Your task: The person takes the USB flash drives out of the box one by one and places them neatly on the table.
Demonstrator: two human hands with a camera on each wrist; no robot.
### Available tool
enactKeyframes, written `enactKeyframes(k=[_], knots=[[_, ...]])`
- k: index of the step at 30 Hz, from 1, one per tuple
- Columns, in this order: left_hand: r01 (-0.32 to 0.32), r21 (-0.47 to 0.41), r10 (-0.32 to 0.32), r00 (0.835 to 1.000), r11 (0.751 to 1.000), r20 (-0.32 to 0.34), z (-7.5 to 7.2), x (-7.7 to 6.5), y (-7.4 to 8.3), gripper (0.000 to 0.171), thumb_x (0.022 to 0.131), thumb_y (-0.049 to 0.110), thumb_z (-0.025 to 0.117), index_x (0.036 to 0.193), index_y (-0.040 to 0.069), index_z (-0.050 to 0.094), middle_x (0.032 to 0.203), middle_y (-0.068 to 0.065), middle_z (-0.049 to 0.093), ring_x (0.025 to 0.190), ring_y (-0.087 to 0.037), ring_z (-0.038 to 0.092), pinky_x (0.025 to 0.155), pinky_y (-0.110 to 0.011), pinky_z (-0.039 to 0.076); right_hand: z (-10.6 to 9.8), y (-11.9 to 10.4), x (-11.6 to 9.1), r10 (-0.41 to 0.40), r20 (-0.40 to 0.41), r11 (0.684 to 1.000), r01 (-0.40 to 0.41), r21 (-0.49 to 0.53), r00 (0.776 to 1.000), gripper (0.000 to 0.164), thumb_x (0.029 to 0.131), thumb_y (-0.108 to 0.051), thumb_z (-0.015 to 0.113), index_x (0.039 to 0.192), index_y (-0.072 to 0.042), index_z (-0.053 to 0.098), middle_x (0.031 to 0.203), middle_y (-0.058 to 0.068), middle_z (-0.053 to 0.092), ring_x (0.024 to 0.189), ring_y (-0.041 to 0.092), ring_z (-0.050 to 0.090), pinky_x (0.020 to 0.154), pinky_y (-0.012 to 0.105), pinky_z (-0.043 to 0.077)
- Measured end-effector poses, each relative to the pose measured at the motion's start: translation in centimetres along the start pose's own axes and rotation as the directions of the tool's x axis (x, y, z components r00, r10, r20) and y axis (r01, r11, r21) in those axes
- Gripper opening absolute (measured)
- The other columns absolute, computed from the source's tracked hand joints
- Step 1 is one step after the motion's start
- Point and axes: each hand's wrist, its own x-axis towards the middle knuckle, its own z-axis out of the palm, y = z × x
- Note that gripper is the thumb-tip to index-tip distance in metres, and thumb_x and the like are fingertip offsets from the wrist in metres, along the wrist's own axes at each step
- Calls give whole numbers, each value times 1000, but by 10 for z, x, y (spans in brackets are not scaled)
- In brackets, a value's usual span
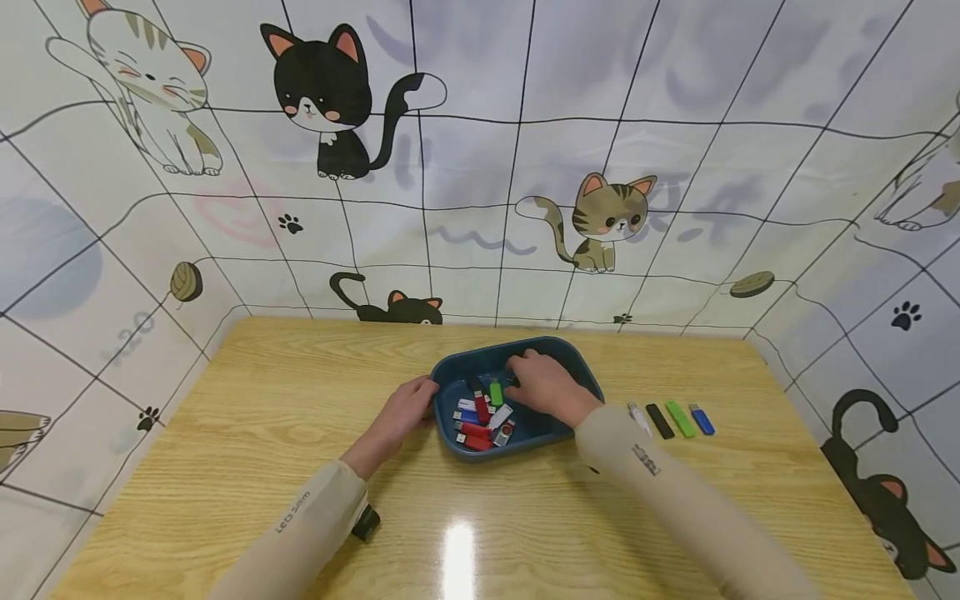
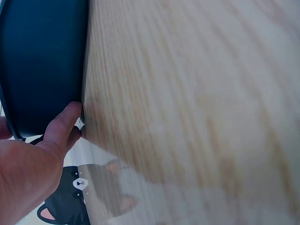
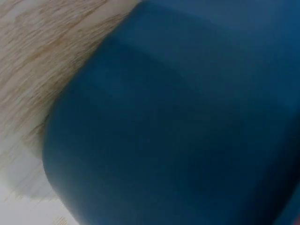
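A dark blue plastic tray (image 1: 536, 423) stands on the table, with several USB sticks heaped in its left half: red ones (image 1: 474, 431), a green one (image 1: 496, 393), and blue, white and black ones. My left hand (image 1: 401, 407) grips the tray's left end. In the left wrist view, its thumb is at the rim and its fingers lie against the outer wall (image 2: 42, 61). My right hand (image 1: 547, 387) reaches into the tray's right half, fingers bent downward. Something dark shows by its fingertips; I cannot tell whether they pinch it. The tray's wall (image 3: 154, 117) fills most of the right wrist view.
Right of the tray, a white USB stick (image 1: 639, 419), a black one (image 1: 660, 422), a green one (image 1: 680, 418) and a blue one (image 1: 702, 419) lie in a row on the wooden table (image 1: 300, 375). A cat-patterned wall covering (image 1: 480, 167) encloses the table's back and sides.
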Motion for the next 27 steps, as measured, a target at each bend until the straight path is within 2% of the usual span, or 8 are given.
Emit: enactKeyframes(k=[7, 15, 20, 27], knots=[[-3, 1, 3, 1000, 1000, 2, 0, -1, 1, 43, 106, 23, 42, 131, -6, 63, 132, -19, 61, 115, -28, 60, 100, -46, 54, 4, 0, 4, -14, -18, 999, 13, -33, 1000, 41, 97, -22, 75, 129, 2, 66, 117, 20, 65, 98, 30, 65, 91, 45, 56], [0, -6, 0, 1000, 1000, 8, 1, -4, 6, 45, 107, 23, 41, 133, -8, 60, 134, -23, 59, 117, -32, 59, 101, -50, 53, 9, 0, 7, -21, -79, 998, 16, -60, 997, 18, 95, -13, 75, 107, 0, 73, 96, 13, 68, 87, 26, 62, 83, 42, 57], [-5, -5, 5, 1000, 1000, 7, 1, -2, 2, 46, 107, 25, 42, 136, -7, 60, 136, -22, 59, 118, -31, 59, 101, -51, 53, 11, 1, 9, -16, -79, 998, 12, -59, 997, 15, 95, -10, 74, 107, -1, 75, 97, 12, 70, 89, 26, 65, 85, 43, 58], [-11, 4, 11, 1000, 1000, 11, 0, -3, 2, 46, 107, 25, 43, 136, -6, 60, 135, -21, 60, 116, -30, 60, 101, -49, 53, 12, 3, 7, -3, -67, 1000, 2, -22, 998, 15, 96, -11, 73, 108, -1, 75, 96, 11, 70, 83, 23, 62, 79, 40, 59]])
